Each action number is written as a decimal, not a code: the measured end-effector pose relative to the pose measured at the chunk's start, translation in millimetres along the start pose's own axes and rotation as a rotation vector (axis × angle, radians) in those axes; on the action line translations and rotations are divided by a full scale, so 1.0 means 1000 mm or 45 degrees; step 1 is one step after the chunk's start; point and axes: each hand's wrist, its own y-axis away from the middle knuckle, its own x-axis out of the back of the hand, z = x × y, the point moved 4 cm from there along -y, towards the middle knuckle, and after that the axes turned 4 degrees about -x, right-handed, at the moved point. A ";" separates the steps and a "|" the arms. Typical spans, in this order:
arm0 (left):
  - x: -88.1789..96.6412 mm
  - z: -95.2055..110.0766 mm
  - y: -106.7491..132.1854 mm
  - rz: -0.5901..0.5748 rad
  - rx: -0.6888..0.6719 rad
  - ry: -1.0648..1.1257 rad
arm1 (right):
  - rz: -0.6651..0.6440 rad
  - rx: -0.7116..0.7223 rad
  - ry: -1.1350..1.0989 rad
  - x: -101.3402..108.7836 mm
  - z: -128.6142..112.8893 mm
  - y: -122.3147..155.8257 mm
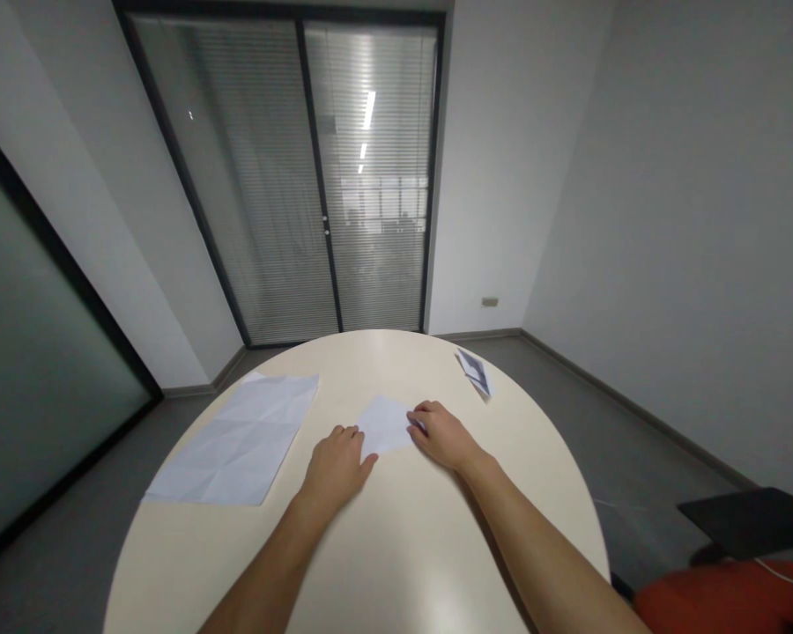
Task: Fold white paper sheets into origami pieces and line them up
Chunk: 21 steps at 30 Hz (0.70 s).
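Observation:
A small white piece of folded paper (384,424) lies on the round table between my two hands. My left hand (337,462) rests palm down at the paper's left edge, its thumb spread away from the fingers. At the right edge, my right hand (440,436) has its fingers bent and pinched on the paper; its fingertips are partly hidden. A large white sheet (244,440) with crossing crease lines lies to the left of my left hand. Beyond my right hand is a small folded paper piece (476,373) with dark printing.
The round cream table (403,546) curves away in front of me. A black flat panel (753,519) and a red chair seat (727,599) are at the lower right. Glass doors with blinds (376,264) stand behind the table, beside white walls.

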 end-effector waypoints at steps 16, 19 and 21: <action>-0.001 -0.006 -0.003 -0.031 0.073 -0.014 | -0.047 0.096 -0.061 -0.003 0.002 0.005; -0.002 -0.009 -0.004 0.000 0.109 0.003 | -0.047 0.038 -0.087 -0.003 0.005 0.003; -0.001 -0.011 -0.005 0.018 0.133 0.013 | -0.037 0.011 -0.103 -0.003 0.007 0.002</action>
